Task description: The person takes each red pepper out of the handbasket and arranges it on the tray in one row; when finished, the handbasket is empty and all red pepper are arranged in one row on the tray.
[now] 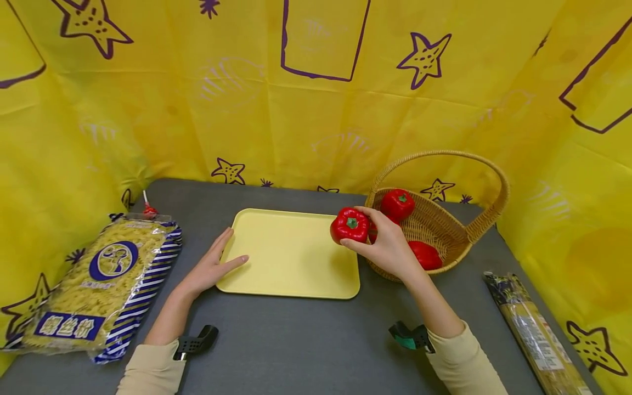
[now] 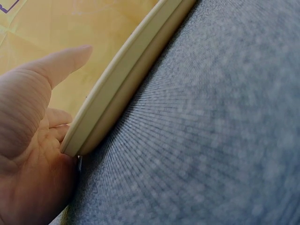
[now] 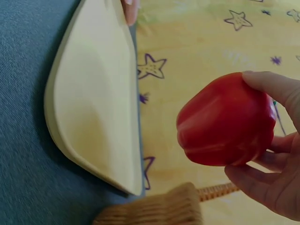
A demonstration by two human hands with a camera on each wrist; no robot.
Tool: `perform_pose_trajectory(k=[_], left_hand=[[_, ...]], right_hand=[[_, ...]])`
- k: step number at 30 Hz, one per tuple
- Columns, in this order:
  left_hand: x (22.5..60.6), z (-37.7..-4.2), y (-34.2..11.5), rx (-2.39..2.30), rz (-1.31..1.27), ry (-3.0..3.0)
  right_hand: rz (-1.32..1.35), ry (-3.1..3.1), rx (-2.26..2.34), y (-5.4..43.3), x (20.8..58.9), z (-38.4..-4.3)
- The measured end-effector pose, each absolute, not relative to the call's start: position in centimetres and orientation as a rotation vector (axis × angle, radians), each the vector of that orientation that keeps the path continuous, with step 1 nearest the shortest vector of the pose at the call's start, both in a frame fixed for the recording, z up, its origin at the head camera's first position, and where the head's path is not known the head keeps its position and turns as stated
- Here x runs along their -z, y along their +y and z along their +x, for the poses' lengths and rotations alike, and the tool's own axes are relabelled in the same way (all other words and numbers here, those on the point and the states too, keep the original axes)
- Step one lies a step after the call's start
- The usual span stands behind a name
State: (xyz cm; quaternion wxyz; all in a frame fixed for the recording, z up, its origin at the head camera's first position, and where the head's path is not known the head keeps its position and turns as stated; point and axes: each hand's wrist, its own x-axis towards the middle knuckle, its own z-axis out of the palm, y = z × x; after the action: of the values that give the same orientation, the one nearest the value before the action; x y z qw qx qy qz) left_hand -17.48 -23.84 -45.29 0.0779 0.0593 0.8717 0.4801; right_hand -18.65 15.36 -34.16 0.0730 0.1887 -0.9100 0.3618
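My right hand (image 1: 387, 244) grips a red bell pepper (image 1: 350, 225) between thumb and fingers, above the right edge of a pale yellow tray (image 1: 291, 252). In the right wrist view the pepper (image 3: 225, 122) is held up off the tray, its smooth side toward the camera. More red peppers lie in the wicker basket (image 1: 464, 249) just right of the hand: one pepper (image 1: 397, 204) at the back, another pepper (image 1: 425, 255) at the front, and one partly hidden behind my fingers. My left hand (image 1: 209, 269) rests at the tray's left edge, fingers straight and thumb over the rim.
On the left lies a large bag of spiral pasta (image 1: 106, 280), with a red lollipop (image 1: 149, 208) behind it. A long packet of noodles (image 1: 538, 334) lies at the right edge. Yellow patterned cloth (image 1: 321, 120) hangs around the grey tabletop (image 1: 296, 345). The basket's tall handle (image 1: 439, 154) arches upward.
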Motion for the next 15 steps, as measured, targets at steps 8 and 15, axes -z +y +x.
perform_pose_trajectory(k=[8,15], left_hand=[[45.1,-17.3,-23.6,-1.438,0.161,2.622],[45.1,-17.2,-23.4,-1.427,0.163,2.646]], right_hand=[[0.612,-2.772,-1.205,13.4,35.7,-19.9],[0.658,-2.791,-1.331,11.7,36.7,-20.7]])
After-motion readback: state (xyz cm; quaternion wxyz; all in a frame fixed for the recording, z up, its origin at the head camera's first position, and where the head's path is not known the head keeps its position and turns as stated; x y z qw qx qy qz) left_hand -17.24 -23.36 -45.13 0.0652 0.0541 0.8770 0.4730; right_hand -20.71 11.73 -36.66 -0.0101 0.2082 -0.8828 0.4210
